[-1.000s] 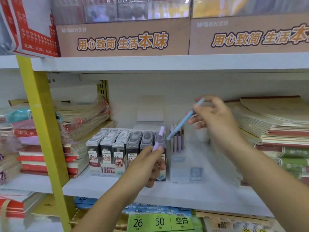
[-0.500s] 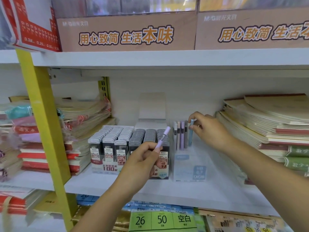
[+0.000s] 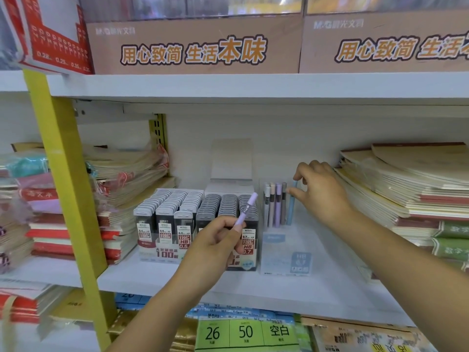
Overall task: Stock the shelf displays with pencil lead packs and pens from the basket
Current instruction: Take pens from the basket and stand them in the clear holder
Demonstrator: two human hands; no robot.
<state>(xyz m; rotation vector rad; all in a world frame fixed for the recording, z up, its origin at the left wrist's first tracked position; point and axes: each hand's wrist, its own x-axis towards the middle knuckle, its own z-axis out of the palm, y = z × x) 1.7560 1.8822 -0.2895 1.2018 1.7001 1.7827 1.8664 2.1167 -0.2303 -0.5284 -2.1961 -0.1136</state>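
The right hand (image 3: 322, 191) pinched the top of a blue pen (image 3: 291, 209) between thumb and forefinger. The pen stood upright at the back of the clear pen display (image 3: 286, 260), just right of the other pens standing there. The left hand (image 3: 218, 240) gripped a tilted purple pen (image 3: 245, 212), left of that display, before the lead packs (image 3: 182, 207). Judged step: seating the blue pen. The next move would call for releasing it, then bringing the purple pen across. No basket was in view.
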